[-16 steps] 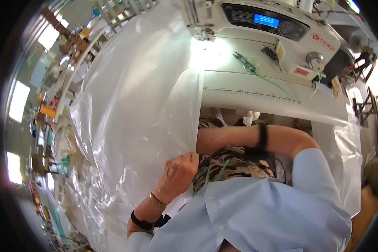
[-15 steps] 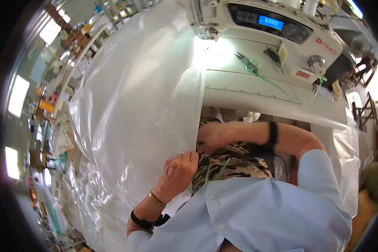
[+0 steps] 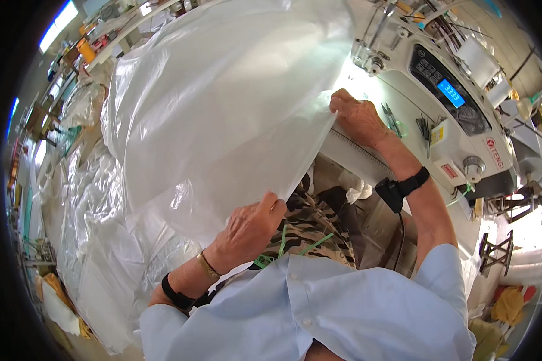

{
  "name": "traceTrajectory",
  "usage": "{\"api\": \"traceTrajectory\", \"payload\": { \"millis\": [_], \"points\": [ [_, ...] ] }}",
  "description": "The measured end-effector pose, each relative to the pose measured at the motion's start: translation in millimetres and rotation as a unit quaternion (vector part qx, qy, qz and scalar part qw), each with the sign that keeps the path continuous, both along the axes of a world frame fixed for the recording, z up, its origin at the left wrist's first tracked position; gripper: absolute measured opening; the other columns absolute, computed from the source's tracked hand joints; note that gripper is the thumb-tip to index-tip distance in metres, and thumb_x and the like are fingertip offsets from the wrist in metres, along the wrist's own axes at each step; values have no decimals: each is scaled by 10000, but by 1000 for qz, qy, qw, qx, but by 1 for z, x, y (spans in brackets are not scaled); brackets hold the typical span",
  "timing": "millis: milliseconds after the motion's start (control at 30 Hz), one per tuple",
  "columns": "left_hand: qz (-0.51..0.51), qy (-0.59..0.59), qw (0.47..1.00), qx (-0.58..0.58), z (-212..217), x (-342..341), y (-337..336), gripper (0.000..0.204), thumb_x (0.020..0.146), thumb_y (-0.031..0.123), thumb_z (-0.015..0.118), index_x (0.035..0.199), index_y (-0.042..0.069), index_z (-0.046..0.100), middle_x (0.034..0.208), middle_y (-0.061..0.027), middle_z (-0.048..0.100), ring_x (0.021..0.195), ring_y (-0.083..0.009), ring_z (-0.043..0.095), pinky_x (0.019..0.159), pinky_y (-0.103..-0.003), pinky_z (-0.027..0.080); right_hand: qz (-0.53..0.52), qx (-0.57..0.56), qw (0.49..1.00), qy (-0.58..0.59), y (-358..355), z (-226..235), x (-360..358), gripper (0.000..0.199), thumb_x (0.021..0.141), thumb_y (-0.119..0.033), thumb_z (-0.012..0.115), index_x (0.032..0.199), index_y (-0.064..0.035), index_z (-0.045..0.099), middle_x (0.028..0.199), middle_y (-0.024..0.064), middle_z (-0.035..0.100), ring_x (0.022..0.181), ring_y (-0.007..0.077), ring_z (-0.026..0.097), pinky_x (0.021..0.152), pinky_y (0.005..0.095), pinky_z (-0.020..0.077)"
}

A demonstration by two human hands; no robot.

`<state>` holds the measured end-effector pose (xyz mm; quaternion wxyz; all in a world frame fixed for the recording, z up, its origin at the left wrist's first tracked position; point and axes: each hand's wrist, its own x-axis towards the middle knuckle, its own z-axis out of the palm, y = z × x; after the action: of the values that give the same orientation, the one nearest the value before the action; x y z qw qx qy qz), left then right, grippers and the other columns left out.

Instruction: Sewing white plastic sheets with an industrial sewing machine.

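Observation:
A large translucent white plastic sheet [image 3: 223, 114] spreads across the sewing table and over its left side. Its right edge runs slanting between my two hands. My left hand [image 3: 247, 231] is closed on that edge at the near end, close to my lap. Farther up, my right hand [image 3: 358, 120] pinches the same edge just below the needle area of a white sewing machine [image 3: 403, 90]. The machine's lamp glares on the sheet there. The fingertips of both hands are partly hidden.
Thread snips [image 3: 391, 119] and a bundle of dark slim tools [image 3: 424, 129] lie on the machine bed, right of my right hand. A ruler strip [image 3: 358, 153] lines the table's front edge. Crumpled plastic [image 3: 96, 192] is heaped at left. White thread cones [image 3: 479, 60] stand behind the machine.
My right hand has moved from near my lap up along the sheet's edge to beside the needle area. My left hand stays on the edge. The view has turned, shifting the machine rightward.

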<state>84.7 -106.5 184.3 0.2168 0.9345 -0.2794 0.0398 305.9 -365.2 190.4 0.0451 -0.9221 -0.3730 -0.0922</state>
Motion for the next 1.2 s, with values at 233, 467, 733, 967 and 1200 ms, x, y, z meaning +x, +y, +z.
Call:
{"api": "traceTrajectory", "payload": {
  "millis": [233,467,733,967,1200],
  "points": [
    [2,46,998,-47,-1,-6,9,462,812,-27,556,1272,-20,508,992,-130,584,755,-305,633,626,-397,497,10,41,999,-16,7,-6,14,132,867,-99,560,980,-104,492,996,84,583,745,321,654,653,450,485],
    [56,14,990,-130,-23,6,8,477,762,-49,572,1236,-8,556,856,-121,546,643,-295,579,564,-379,476,-37,110,993,-13,12,-10,15,156,881,-179,578,1019,-108,593,1022,78,591,881,295,648,779,443,481],
    [-13,42,992,-121,-26,37,-6,326,714,-12,571,1026,5,661,789,-113,534,647,-300,581,567,-391,470,-83,-34,989,-117,5,-17,17,292,895,-248,583,1125,-73,625,1183,74,604,1184,243,534,1060,433,343],
    [-45,20,994,-99,-18,73,-13,284,716,-1,568,981,15,667,755,-113,517,633,-302,560,550,-382,456,-125,58,989,57,3,-6,-2,577,930,-420,579,1377,-74,467,1454,135,465,1339,254,450,1093,524,292],
    [-59,-22,995,-80,5,126,-39,194,740,4,540,890,-2,662,713,-148,533,613,-346,561,559,-410,450,-83,61,980,172,3,-3,-7,867,876,-554,602,1526,-95,258,1581,209,201,1473,340,191,1174,575,173]
  ]
}}
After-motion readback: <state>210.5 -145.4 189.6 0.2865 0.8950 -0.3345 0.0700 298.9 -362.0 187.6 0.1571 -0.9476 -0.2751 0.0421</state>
